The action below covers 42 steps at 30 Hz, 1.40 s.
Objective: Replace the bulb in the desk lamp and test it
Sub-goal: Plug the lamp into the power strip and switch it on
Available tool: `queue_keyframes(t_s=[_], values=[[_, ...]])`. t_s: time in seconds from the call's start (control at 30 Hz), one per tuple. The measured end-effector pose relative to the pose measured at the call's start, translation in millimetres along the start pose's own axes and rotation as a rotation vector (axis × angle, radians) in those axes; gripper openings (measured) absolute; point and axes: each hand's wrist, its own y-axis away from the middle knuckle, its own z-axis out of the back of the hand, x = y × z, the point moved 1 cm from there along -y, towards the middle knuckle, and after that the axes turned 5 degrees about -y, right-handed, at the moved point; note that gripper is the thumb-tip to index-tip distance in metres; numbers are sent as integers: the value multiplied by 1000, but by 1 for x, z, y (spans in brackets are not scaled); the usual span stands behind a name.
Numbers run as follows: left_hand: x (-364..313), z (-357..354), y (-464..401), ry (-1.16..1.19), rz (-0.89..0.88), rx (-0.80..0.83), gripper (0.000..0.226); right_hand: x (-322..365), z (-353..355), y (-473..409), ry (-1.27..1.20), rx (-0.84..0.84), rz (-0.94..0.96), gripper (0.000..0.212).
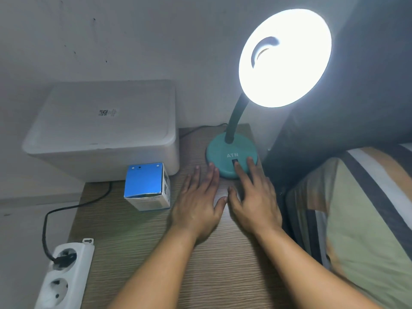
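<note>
The right hand lay flat with straight fingers, its fingertips resting on the teal lamp base at or just beside the dark rocker switch. The left hand was spread open on the bench, fingertips just short of the base's rim, gripping nothing; the two thumbs nearly met. The desk lamp stood at the bench's far right corner, its gooseneck rising to the shade, which blazed white (so the test appeared to have succeeded). To finish well, I judged a light press on the switch, with the other palm steadying the base, would cycle it off and on without shifting the lamp. A blue bulb box sat near the bench's left edge, in front of a white container. A black cord ran off the left edge to a power strip.

The bulb itself was lost in glare; only a dark crescent showed inside the shade. Whether a fingertip truly covered the switch was hard to tell, and the box's contents were hidden.
</note>
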Motion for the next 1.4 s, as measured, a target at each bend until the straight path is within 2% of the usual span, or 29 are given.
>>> queue_keyframes(t_s=[1.4], values=[[-1,5,3,69,20,-6,73,5,6,1,17,34,-28,70]])
